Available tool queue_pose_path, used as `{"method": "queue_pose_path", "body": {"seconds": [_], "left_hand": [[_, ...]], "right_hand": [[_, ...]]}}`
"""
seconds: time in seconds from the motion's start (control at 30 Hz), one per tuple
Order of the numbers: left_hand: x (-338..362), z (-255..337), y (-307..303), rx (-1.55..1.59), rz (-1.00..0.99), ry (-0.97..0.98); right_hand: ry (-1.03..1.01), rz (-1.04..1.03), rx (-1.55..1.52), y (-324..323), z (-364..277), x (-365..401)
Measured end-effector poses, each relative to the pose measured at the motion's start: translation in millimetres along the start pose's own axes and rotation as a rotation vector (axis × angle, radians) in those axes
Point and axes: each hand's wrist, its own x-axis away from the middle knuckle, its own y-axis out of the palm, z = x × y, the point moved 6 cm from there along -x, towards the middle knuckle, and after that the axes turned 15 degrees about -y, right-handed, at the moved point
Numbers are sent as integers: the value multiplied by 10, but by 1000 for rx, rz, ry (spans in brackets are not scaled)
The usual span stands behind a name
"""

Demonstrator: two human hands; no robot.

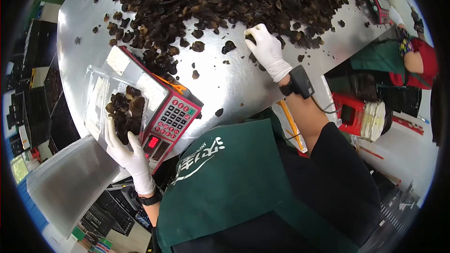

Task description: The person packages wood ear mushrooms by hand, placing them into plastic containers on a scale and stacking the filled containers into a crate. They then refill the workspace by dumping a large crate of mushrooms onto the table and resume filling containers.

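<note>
My left hand (124,153), in a white glove, has its thumb and fingers closed around the near end of a clear plastic container (90,107). Dark wood ear mushrooms (127,110) lie in that container, which is held at the left side of a red and white digital scale (174,117). Red digits glow on the scale's display. Over the metal table, my gloved right hand (266,50) has curled fingers, with a dark piece of wood ear mushroom (251,39) showing between them. A large heap of dried wood ear mushrooms (225,0) spreads beyond it.
Loose pieces are scattered over the shiny table (206,84). An orange-handled tool (171,83) lies behind the scale. A grey metal sheet or bin (75,182) stands at left. At right are another scale (375,2), a co-worker's arm (415,61) and a red box (348,112).
</note>
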Motion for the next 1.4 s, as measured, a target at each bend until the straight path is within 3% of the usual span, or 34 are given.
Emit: {"method": "queue_pose_path", "body": {"seconds": [0.03, 0.17, 0.33, 0.43, 0.47, 0.5, 0.53, 0.6, 0.67, 0.7, 0.77, 0.8, 0.87, 1.0, 1.07, 1.2, 1.23, 1.33, 1.37, 1.4], "left_hand": [[-27, 73, -25, -31, 65, 69], [-35, 103, -61, -118, 76, 31], [-47, 56, -107, -23, 60, -23], [6, -31, -158, -67, 172, -63], [8, -61, -155, -3, 154, -119], [31, -76, -146, 67, 131, -168], [49, -89, -129, 138, 102, -212], [50, -85, -114, 168, 91, -205], [40, -59, -132, 174, 113, -134], [39, -52, -141, 67, 132, -122], [39, -142, -102, 180, 70, -152], [48, -179, -79, 237, 42, -172], [24, -151, -65, 82, -6, -186], [-43, -115, -35, 80, 10, -200], [-57, -123, -24, 100, 21, -197], [-58, -137, -25, 105, 15, -209], [-58, -133, -27, 96, 9, -211], [-71, -113, -39, 101, -2, -217], [-71, -118, -43, 112, 2, -221], [-63, -122, -47, 123, 5, -228]], "right_hand": [[-16, -82, 11, -2, 15, -55], [-120, -125, -157, -55, -411, -229], [-314, -267, -159, 468, -628, -345], [-321, -166, -510, 205, -1552, -795], [-214, -218, -767, 80, -1937, -865], [-595, -11, -733, -29, -2322, -942], [-548, -101, -924, -54, -2649, -956], [-752, -135, -822, 1, -3214, -895], [-967, -254, -470, 304, -3580, -716], [-984, -227, -518, 336, -3589, -657], [-959, -226, -760, 287, -3562, -736], [-923, -29, -710, 215, -3449, -809], [-776, 111, -675, 237, -2989, -1132], [-610, -44, -44, 683, -1959, -1569], [-625, -276, 98, 1171, -1596, -1514], [-736, -345, 43, 1406, -1599, -1675], [-817, -231, 81, 1334, -1685, -1667], [-778, -389, -8, 1487, -1599, -1742], [-829, -236, -57, 1408, -1606, -1754], [-781, -242, -121, 1405, -1541, -1798]]}}
